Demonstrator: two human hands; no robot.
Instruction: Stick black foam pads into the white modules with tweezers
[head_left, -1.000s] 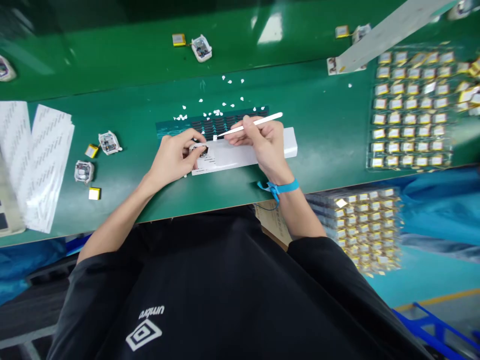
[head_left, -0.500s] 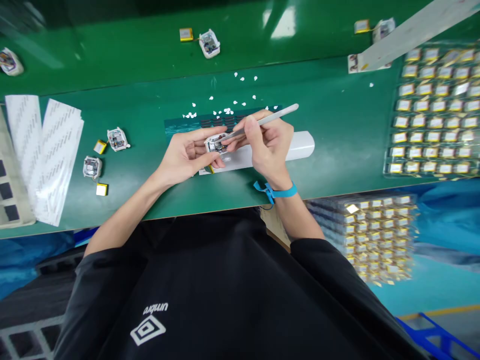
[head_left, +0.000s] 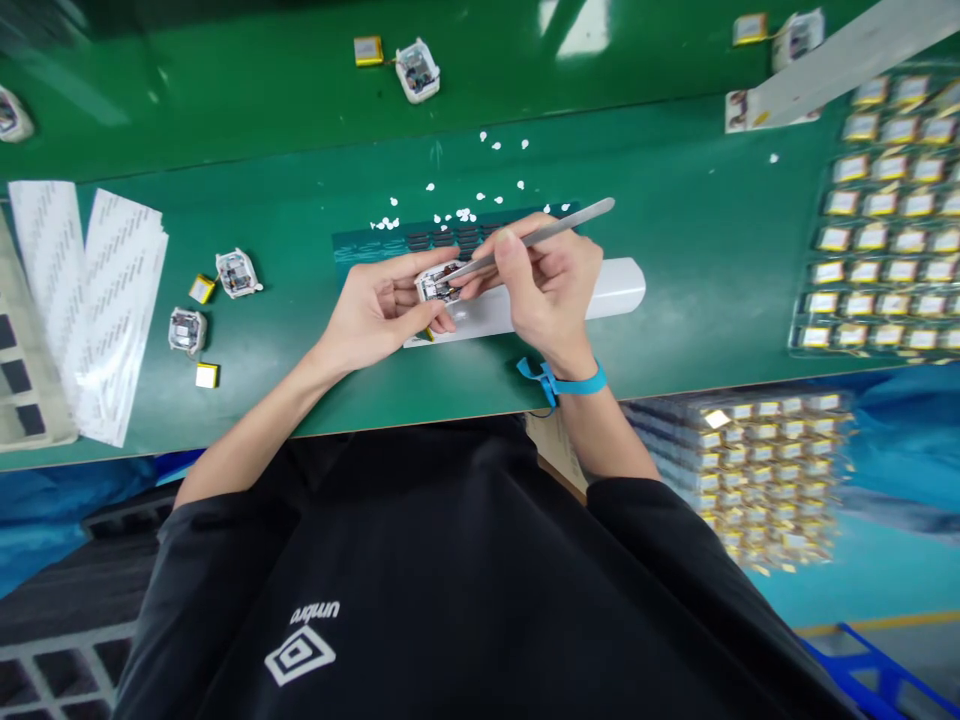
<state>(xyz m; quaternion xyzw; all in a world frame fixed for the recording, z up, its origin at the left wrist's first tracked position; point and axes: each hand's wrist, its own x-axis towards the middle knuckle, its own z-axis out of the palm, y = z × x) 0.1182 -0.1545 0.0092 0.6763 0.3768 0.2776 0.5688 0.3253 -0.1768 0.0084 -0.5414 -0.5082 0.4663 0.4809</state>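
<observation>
My left hand (head_left: 379,312) is closed round a small white device housing (head_left: 433,284) with electronics showing inside. A bit of a yellow battery (head_left: 429,334) peeks out below it. Between the fingers of my right hand (head_left: 551,285) is a pair of metal tweezers (head_left: 566,222), slanting down to the left. Their tips reach into the open housing; whether they pinch anything there is too small to tell. Under both hands lies a glossy white strip (head_left: 619,287) on the green bench. Behind them is a dark green sheet (head_left: 360,248) with rows of black pieces.
Small white round stickers (head_left: 465,215) are scattered beyond my hands. At left lie two more housings (head_left: 238,273) with batteries and some white printed sheets (head_left: 120,310). A tray of batteries (head_left: 870,235) fills the right side. Another housing (head_left: 417,72) sits at the back.
The whole view has shifted slightly, so most things on the bench appear a little further right. Both hands keep their grips, and the tweezer tips stay in the housing.
</observation>
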